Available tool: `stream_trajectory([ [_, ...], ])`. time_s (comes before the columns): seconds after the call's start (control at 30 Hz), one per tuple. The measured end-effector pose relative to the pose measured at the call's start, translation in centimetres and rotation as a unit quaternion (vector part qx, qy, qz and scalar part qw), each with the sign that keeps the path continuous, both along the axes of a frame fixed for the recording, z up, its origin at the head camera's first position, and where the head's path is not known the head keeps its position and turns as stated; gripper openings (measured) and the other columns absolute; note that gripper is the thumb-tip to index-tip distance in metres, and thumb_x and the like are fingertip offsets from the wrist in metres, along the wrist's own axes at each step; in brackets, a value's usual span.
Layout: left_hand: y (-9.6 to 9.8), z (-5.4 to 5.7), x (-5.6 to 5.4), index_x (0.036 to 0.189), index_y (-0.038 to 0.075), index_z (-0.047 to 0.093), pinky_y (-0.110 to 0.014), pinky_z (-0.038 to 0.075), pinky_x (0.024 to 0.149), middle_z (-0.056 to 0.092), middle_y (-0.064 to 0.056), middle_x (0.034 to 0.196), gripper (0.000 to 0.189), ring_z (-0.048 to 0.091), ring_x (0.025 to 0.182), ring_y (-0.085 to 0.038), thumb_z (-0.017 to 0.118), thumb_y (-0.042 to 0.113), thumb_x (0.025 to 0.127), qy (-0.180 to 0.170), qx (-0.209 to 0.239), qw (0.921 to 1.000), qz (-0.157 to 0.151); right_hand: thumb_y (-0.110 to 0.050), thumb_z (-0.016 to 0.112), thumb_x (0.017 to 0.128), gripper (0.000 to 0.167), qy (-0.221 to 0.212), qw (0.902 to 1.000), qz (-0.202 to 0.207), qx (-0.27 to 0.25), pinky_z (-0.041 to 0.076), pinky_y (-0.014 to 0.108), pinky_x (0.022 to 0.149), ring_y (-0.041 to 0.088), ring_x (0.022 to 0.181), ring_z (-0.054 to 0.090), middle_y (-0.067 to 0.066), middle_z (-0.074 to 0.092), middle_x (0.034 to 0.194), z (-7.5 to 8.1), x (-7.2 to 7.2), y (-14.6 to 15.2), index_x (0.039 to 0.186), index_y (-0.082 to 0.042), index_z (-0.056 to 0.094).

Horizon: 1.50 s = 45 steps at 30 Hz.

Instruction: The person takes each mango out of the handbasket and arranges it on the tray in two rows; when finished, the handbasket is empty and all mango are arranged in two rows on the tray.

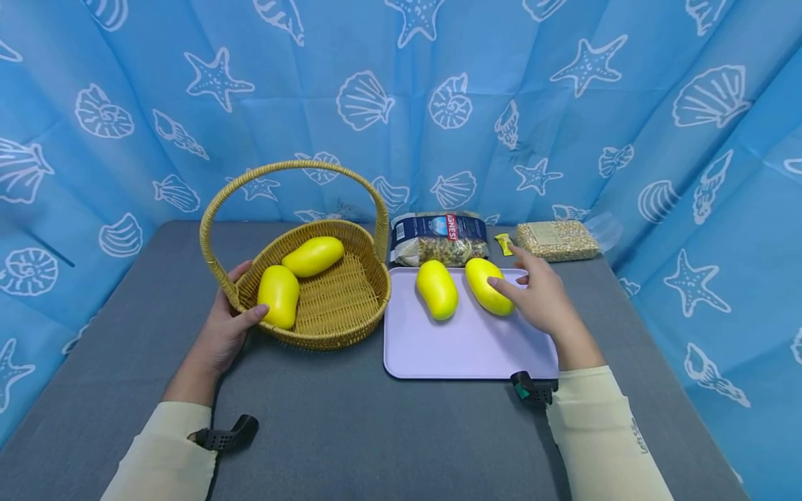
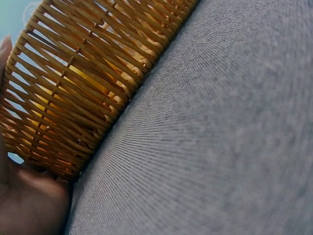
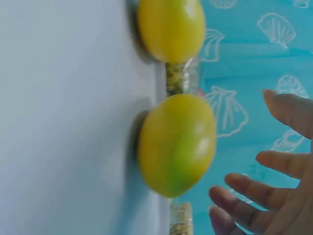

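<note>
My left hand (image 1: 224,332) grips the left side of a woven wicker basket (image 1: 332,339), with its thumb over the rim near the handle's base. Two yellow mangoes, one nearer (image 1: 279,296) and one farther (image 1: 315,256), lie in the basket. In the left wrist view the wicker wall (image 2: 93,81) fills the upper left beside the palm (image 2: 34,200). Over the right part of a lilac tray (image 1: 451,355), my right hand (image 1: 544,298) hovers with fingers spread by a mango (image 1: 486,287). The right wrist view shows a gap between those fingers and this mango (image 3: 176,147). Another mango (image 1: 437,291) lies left of it.
Behind the tray sits a bag of pasta (image 1: 440,240). Right of it lie a small yellow packet (image 1: 504,243) and a clear bag of pale grains (image 1: 556,241). A blue shell-print curtain (image 1: 401,139) hangs behind the grey cloth-covered table (image 1: 388,438).
</note>
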<state>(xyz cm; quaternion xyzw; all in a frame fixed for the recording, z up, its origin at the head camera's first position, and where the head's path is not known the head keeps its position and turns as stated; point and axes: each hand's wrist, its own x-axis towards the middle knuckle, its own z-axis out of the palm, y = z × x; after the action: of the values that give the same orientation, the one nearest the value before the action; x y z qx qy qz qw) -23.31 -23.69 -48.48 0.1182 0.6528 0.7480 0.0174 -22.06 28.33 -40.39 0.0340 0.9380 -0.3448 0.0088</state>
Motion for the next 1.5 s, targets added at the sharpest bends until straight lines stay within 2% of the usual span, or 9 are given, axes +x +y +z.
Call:
stream_trajectory([
  [0.2, -0.1, -0.2, -0.2, 0.174, 0.022, 0.019, -0.024, 0.048, 0.103, 0.025, -0.016, 0.167, 0.082, 0.040, 0.141, -0.025, 0.063, -0.001, 0.108, 0.002, 0.001, 1.0000, -0.004, -0.044, 0.072, 0.107, 0.084, 0.044, 0.9976, 0.016, -0.052, 0.049, 0.067, 0.104, 0.050, 0.139, 0.050, 0.027, 0.043, 0.162, 1.5, 0.8, -0.8, 0.173, -0.013, 0.030],
  [0.33, -0.2, -0.2, -0.3, 0.174, 0.022, 0.019, -0.024, 0.048, 0.103, 0.025, -0.016, 0.167, 0.083, 0.039, 0.140, -0.026, 0.063, -0.001, 0.108, 0.004, -0.003, 1.0000, -0.006, -0.044, 0.071, 0.107, 0.079, 0.083, 0.9899, 0.039, -0.108, 0.048, 0.067, 0.106, 0.047, 0.139, 0.051, 0.023, 0.047, 0.160, 2.1, 1.5, -1.9, 0.171, -0.015, 0.035],
  [0.5, -0.1, -0.4, -0.4, 0.174, 0.022, 0.020, -0.024, 0.048, 0.103, 0.026, -0.017, 0.166, 0.082, 0.040, 0.139, -0.025, 0.063, -0.002, 0.108, 0.007, -0.003, 0.9999, -0.009, -0.038, 0.068, 0.110, 0.067, 0.130, 0.9728, 0.076, -0.176, 0.046, 0.063, 0.109, 0.041, 0.135, 0.054, 0.018, 0.055, 0.152, 2.5, 2.4, -3.6, 0.167, -0.012, 0.042],
  [0.77, -0.1, -0.8, -0.4, 0.174, 0.019, 0.018, -0.024, 0.048, 0.103, 0.029, -0.015, 0.164, 0.081, 0.042, 0.138, -0.024, 0.061, -0.005, 0.108, 0.018, 0.001, 0.9998, -0.011, -0.018, 0.052, 0.116, 0.048, 0.156, 0.9363, 0.146, -0.279, 0.054, 0.035, 0.098, 0.035, 0.127, 0.060, 0.022, 0.058, 0.143, 2.9, 3.4, -6.0, 0.162, -0.007, 0.046],
  [0.9, 0.0, -0.5, -0.4, 0.174, 0.019, 0.019, -0.024, 0.048, 0.102, 0.030, -0.015, 0.164, 0.081, 0.042, 0.138, -0.023, 0.061, -0.004, 0.108, 0.020, 0.005, 0.9997, -0.012, -0.018, 0.044, 0.117, 0.047, 0.153, 0.9183, 0.178, -0.319, 0.054, 0.036, 0.097, 0.035, 0.126, 0.061, 0.021, 0.059, 0.143, 2.8, 3.8, -7.5, 0.162, -0.007, 0.046],
  [1.03, 0.0, -0.4, -0.5, 0.173, 0.018, 0.021, -0.024, 0.048, 0.102, 0.031, -0.014, 0.163, 0.080, 0.043, 0.138, -0.023, 0.062, -0.004, 0.108, 0.024, 0.012, 0.9996, -0.011, -0.023, 0.041, 0.116, 0.049, 0.135, 0.9007, 0.212, -0.354, 0.055, 0.044, 0.098, 0.039, 0.127, 0.061, 0.018, 0.060, 0.144, 2.6, 4.1, -9.1, 0.163, -0.008, 0.044],
  [1.17, -0.1, -0.4, -0.3, 0.173, 0.017, 0.022, -0.024, 0.048, 0.103, 0.033, -0.014, 0.162, 0.080, 0.044, 0.137, -0.023, 0.061, -0.005, 0.108, 0.029, 0.013, 0.9994, -0.012, -0.037, 0.043, 0.117, 0.056, 0.104, 0.8812, 0.254, -0.385, 0.054, 0.052, 0.101, 0.043, 0.130, 0.059, 0.020, 0.057, 0.148, 2.0, 4.4, -10.9, 0.164, -0.005, 0.041],
  [1.3, -0.1, -0.5, -0.1, 0.173, 0.018, 0.022, -0.024, 0.048, 0.103, 0.034, -0.013, 0.162, 0.079, 0.045, 0.138, -0.022, 0.061, -0.005, 0.108, 0.030, 0.013, 0.9994, -0.013, -0.058, 0.047, 0.114, 0.076, 0.069, 0.8589, 0.295, -0.413, 0.053, 0.054, 0.103, 0.049, 0.134, 0.055, 0.022, 0.053, 0.151, 1.2, 4.5, -12.9, 0.165, -0.003, 0.037],
  [1.5, -0.1, -0.6, -0.1, 0.173, 0.017, 0.021, -0.025, 0.049, 0.103, 0.033, -0.014, 0.162, 0.079, 0.045, 0.137, -0.023, 0.061, -0.003, 0.108, 0.028, 0.019, 0.9993, -0.015, -0.066, 0.053, 0.109, 0.089, 0.035, 0.8333, 0.343, -0.432, 0.046, 0.067, 0.107, 0.047, 0.138, 0.053, 0.023, 0.051, 0.153, 0.5, 3.9, -15.8, 0.165, 0.001, 0.035],
])
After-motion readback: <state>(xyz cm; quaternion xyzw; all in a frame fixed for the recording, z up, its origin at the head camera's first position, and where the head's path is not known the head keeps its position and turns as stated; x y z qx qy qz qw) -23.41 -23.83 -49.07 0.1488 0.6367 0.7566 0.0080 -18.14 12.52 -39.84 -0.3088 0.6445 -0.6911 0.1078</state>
